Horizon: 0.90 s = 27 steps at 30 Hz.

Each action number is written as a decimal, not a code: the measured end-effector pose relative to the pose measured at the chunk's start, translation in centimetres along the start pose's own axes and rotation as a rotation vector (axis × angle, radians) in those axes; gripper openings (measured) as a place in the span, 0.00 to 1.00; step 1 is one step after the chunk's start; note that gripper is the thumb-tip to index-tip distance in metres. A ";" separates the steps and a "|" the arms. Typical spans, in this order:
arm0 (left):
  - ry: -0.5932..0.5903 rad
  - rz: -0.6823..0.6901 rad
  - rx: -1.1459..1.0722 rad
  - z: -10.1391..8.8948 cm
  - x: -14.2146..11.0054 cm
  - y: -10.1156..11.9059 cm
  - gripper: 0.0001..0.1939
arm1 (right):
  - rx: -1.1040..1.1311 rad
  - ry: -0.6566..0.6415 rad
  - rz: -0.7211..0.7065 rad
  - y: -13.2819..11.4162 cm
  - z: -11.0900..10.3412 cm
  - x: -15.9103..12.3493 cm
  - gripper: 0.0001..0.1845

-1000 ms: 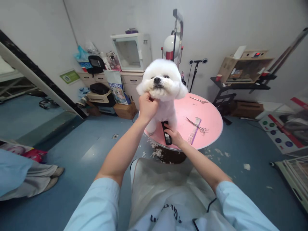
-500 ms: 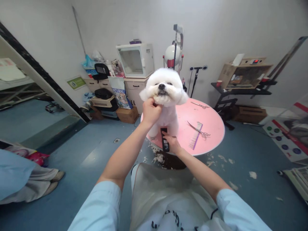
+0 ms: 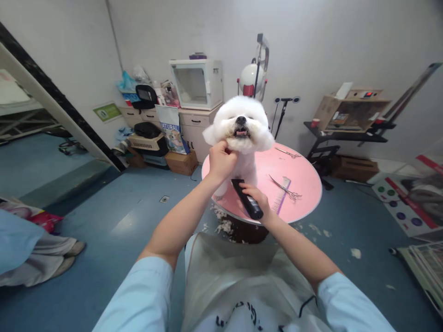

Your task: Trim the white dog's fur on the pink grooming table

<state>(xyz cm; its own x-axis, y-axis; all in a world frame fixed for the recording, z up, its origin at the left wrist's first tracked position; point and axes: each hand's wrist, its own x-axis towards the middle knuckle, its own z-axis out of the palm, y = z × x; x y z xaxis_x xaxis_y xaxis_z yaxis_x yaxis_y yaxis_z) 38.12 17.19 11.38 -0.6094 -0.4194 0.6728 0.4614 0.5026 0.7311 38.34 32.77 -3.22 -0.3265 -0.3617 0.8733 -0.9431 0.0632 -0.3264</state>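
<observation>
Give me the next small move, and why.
I'd probably steady the chin of the white dog with the left hand before raising the hair clipper: the mouth is open, and the right hand holds the clipper low, near the chest.

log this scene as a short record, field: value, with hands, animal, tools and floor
left hand: fingers at the chin of the white dog
right hand: holds the black clipper low in front of the dog
dog: on the pink table, facing the camera, mouth slightly open
tools on table: curved scissors across the comb; second scissors farther back
floor: tufts of white fur
</observation>
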 end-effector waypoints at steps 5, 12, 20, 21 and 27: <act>-0.003 -0.004 -0.011 0.0 -0.1 -0.1 0.05 | -0.016 -0.086 0.009 0.4 1.0 -0.4 0.20; 0.021 -0.017 -0.052 -0.1 -0.2 0.1 0.05 | -0.025 -0.051 0.070 -0.8 1.4 0.1 0.20; 0.007 -0.045 -0.073 -0.3 -0.3 0.2 0.05 | -0.048 -0.036 0.001 -1.3 0.9 1.1 0.19; 0.013 -0.046 -0.086 -0.3 -0.4 0.1 0.05 | -0.047 -0.037 -0.008 -1.3 0.7 1.3 0.19; 0.041 -0.054 -0.132 -0.4 -0.8 -0.2 0.06 | -0.001 -0.173 0.079 -1.6 0.3 1.6 0.18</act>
<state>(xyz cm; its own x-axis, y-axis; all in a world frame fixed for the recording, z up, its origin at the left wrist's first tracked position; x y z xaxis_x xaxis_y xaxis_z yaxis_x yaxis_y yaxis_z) 38.75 17.12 10.70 -0.6100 -0.4750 0.6343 0.5108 0.3762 0.7730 39.35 31.80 -1.42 -0.3841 -0.5101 0.7696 -0.9150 0.0991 -0.3910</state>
